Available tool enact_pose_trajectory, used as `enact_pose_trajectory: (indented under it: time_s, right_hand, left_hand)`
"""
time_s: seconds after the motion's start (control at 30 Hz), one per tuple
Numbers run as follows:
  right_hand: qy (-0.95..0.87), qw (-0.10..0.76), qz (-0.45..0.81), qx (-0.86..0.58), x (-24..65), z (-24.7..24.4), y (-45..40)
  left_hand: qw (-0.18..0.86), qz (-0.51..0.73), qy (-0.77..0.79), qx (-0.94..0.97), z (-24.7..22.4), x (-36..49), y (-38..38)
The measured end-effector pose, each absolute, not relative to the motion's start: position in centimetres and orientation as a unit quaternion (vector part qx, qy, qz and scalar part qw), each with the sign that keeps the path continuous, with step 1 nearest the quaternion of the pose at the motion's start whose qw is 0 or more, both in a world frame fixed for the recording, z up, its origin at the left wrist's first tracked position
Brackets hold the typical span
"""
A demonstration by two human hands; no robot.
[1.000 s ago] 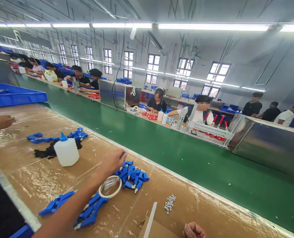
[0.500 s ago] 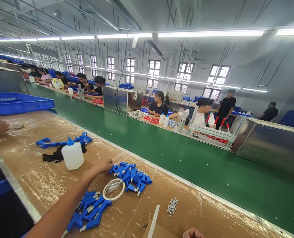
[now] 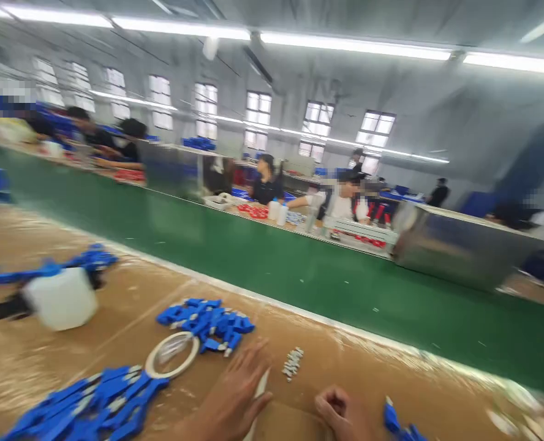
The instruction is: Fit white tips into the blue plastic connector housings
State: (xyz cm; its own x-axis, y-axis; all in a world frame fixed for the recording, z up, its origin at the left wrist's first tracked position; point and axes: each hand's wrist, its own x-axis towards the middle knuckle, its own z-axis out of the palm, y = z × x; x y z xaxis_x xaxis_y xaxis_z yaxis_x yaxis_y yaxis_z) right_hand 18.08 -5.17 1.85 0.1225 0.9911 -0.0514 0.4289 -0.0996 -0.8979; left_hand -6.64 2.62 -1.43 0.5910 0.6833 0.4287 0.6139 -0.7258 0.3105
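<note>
Bare hands (image 3: 242,387), angular blue plastic pieces (image 3: 205,324)

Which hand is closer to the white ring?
Left. The left hand is to the right of the white ring and a bit nearer the person, not touching it. The right hand is much farther to the right, past the left one.

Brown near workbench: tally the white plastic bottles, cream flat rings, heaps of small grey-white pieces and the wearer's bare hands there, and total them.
White plastic bottle: 1
Cream flat ring: 1
Heap of small grey-white pieces: 1
Bare hands, left hand and right hand: 2
Total: 5
Pale blurred items at the right edge: too unclear to count.
</note>
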Motion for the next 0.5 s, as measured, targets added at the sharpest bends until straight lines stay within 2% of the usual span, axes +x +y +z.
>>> enact_pose_trajectory:
  time_s: [0.13, 0.27, 0.4, 0.5]
  right_hand:
    - [-0.503, 0.342, 0.254, -0.752, 19.8, 4.4, -6.3]
    - [-0.427, 0.270, 0.125, -0.854, 25.0, 6.2, -8.1]
    - [-0.416, 0.184, 0.121, -0.882, 27.7, 6.1, -9.1]
    - [-0.416, 0.152, 0.124, -0.888, 27.1, 5.4, -9.1]
  left_hand:
    - [0.117, 0.361, 0.348, 0.857, -3.9, -4.7, 2.6]
    - [0.225, 0.383, 0.348, 0.826, -1.8, -2.3, 3.3]
    - [0.304, 0.395, 0.358, 0.790, 2.0, -1.0, 2.7]
    - [0.369, 0.400, 0.359, 0.758, 2.6, -0.9, 2.3]
